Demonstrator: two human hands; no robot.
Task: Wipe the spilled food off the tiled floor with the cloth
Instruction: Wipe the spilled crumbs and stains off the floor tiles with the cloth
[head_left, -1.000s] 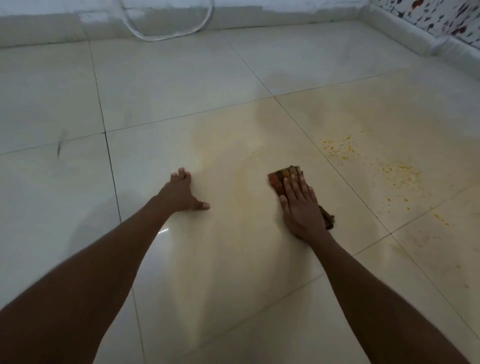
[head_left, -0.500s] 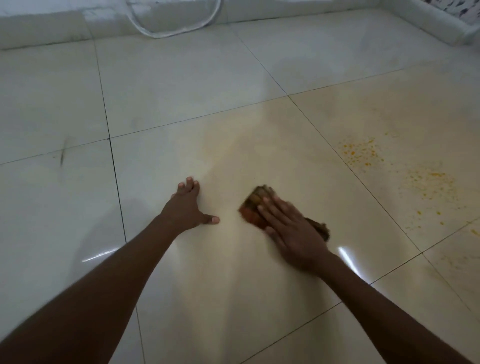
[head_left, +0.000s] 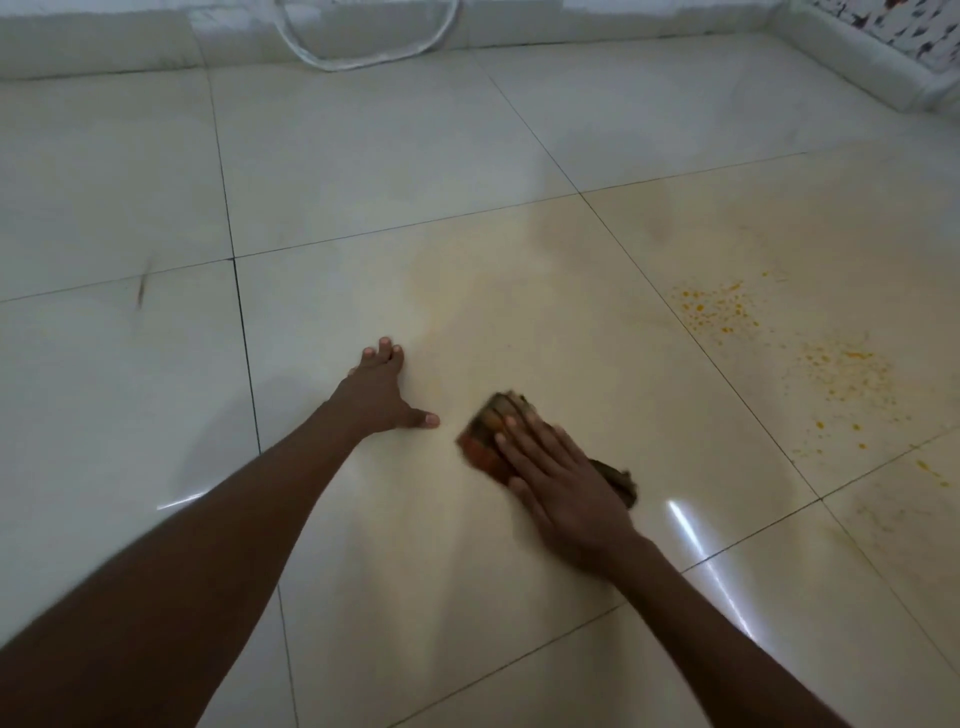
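Our right hand (head_left: 563, 483) lies flat, fingers spread, pressing the folded cloth (head_left: 491, 431) onto the tiled floor (head_left: 363, 156) — not gripping, just palm-down on it. Left hand (head_left: 379, 395) is open too, braced on the tile just left of the cloth. Orange food specks (head_left: 719, 309) sit well to the right, w/ a yellowish smear round the cloth. The cloth looks soft & damp, so it'll prob. bunch — best held under the flat palm, fingers over the front edge.
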